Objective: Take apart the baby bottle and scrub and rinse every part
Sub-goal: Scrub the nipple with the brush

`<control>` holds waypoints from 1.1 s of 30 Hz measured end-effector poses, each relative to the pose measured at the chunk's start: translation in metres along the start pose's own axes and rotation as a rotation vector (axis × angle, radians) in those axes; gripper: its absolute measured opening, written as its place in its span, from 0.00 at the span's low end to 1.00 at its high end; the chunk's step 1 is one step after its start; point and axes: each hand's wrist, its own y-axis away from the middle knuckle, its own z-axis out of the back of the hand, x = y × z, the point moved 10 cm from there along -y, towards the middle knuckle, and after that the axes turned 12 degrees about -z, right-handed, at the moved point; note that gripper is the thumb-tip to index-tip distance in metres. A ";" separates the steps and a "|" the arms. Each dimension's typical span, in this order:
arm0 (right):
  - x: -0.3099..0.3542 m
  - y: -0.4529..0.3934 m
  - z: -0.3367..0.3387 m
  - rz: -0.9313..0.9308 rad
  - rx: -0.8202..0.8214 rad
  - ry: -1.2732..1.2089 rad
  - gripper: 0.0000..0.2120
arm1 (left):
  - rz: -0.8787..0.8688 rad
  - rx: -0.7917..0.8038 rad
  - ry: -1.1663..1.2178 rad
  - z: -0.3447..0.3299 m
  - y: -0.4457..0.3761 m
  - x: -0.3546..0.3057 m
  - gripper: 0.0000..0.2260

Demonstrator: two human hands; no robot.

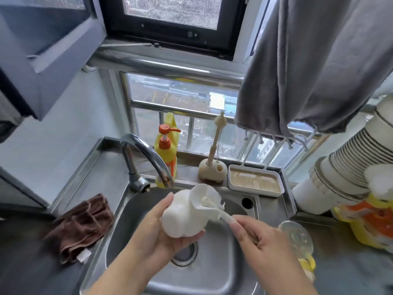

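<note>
Steel sink [212,279] fills the lower centre of the frame, drain at its middle. Grey towel [308,67] hangs across the upper right, fringe dangling over the window rail. Stack of ribbed white paper cups [348,158] leans in from the right edge. Brown cloth [83,226] lies crumpled on the counter at lower left, just beside the basin rim. Chrome faucet [144,158] arches from centre left toward the basin; whether water runs, cannot tell. Behind it, at the sill, a yellow soap bottle [167,154] with an orange pump.

Centre of frame, over the basin: left hand [161,233] cups the white baby bottle [182,216] from below, fingers curled round its bulbous body, mouth tilted toward upper right. Right hand [261,241] pinches the handle of a white bottle brush [214,207]; the bristled head sits at the bottle's mouth, partly inside.

White drying tray [255,180] rests on the ledge right of centre. Beside it to the left, a cream brush holder [212,169] with a thin brush upright. A clear dome-shaped part [297,237] sits on the counter at lower right, near the right wrist.
</note>
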 end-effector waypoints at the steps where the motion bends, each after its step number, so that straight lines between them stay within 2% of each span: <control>1: -0.002 0.003 -0.001 -0.009 0.044 0.010 0.07 | 0.019 0.025 -0.005 0.002 0.002 0.000 0.19; 4: -0.015 0.012 0.000 -0.087 0.151 0.029 0.09 | -0.038 0.084 -0.151 0.013 0.005 -0.009 0.21; 7: -0.018 0.007 0.004 -0.129 0.063 0.055 0.09 | -0.178 0.093 -0.298 0.015 0.003 -0.017 0.12; 9: -0.010 0.006 -0.004 -0.090 0.065 0.084 0.06 | -0.236 0.122 -0.332 0.006 0.004 -0.017 0.07; 11: -0.009 0.010 -0.012 -0.085 0.126 0.119 0.04 | -0.297 0.102 -0.301 0.004 0.004 -0.024 0.08; 13: -0.019 0.010 -0.002 -0.130 0.097 0.135 0.04 | -0.340 0.120 -0.283 0.004 0.003 -0.032 0.15; 15: -0.024 0.006 0.013 -0.145 -0.031 0.126 0.06 | -0.350 0.148 -0.327 0.001 0.002 -0.030 0.19; 16: -0.018 0.004 0.016 -0.114 -0.067 0.109 0.06 | -0.347 0.161 -0.339 -0.002 0.003 -0.027 0.16; 17: -0.012 0.003 0.013 -0.084 -0.062 0.086 0.04 | -0.346 0.169 -0.339 -0.006 0.003 -0.024 0.12; 18: -0.004 0.005 0.010 -0.042 -0.036 0.077 0.06 | -0.349 0.168 -0.338 -0.009 0.004 -0.024 0.09; 20: 0.003 0.012 0.008 -0.008 0.018 0.137 0.10 | -0.379 0.175 -0.308 -0.012 0.005 -0.031 0.15; 21: -0.004 0.012 0.013 -0.043 0.015 0.182 0.07 | -0.391 0.177 -0.289 -0.011 0.005 -0.035 0.20; 22: -0.009 0.010 0.022 -0.078 -0.007 0.186 0.05 | -0.401 0.175 -0.283 -0.011 0.005 -0.039 0.23; 23: -0.011 0.008 0.031 -0.093 -0.057 0.165 0.08 | -0.406 0.181 -0.290 -0.012 0.005 -0.040 0.24; 25: -0.003 0.003 0.034 -0.044 -0.094 0.115 0.05 | -0.388 0.222 -0.302 -0.023 0.006 -0.034 0.24; 27: 0.012 0.003 0.026 0.024 -0.050 0.075 0.14 | -0.370 0.247 -0.277 -0.030 0.005 -0.032 0.23; 28: 0.012 0.006 0.022 0.034 -0.006 0.082 0.15 | -0.363 0.246 -0.259 -0.030 0.005 -0.033 0.23; 31: -0.003 0.000 0.039 -0.016 -0.040 0.088 0.08 | -0.338 0.228 -0.221 -0.027 0.004 -0.038 0.24; 33: 0.000 -0.009 0.047 0.010 -0.083 0.075 0.09 | -0.301 0.254 -0.207 -0.034 0.004 -0.031 0.23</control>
